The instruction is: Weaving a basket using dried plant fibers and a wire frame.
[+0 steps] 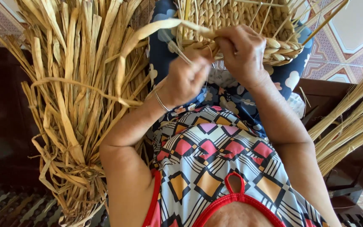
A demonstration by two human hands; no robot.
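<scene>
Patterned floor tiles [349, 46] show at two o'clock and again in the corner at eleven, with dark wooden furniture [1, 109] along nine o'clock. At twelve o'clock a partly woven basket [236, 21] of thick braided straw rests on the person's lap, over blue flowered cloth [236, 98]. Right hand [242, 52] is closed over the basket's braided rim [284, 48] — fingers curled tight, pinning the weave. Left hand [185, 80] sits just beside it at its seven o'clock, fingers pinched shut on a flat pale straw strand [148, 31] that arcs up and back toward the rim; a thin metal bangle [161, 102] circles that wrist. A big bundle of dried straw [76, 105] fills nine o'clock (its tied end near seven), and thinner reed stalks [353, 126] fan in from three o'clock
</scene>
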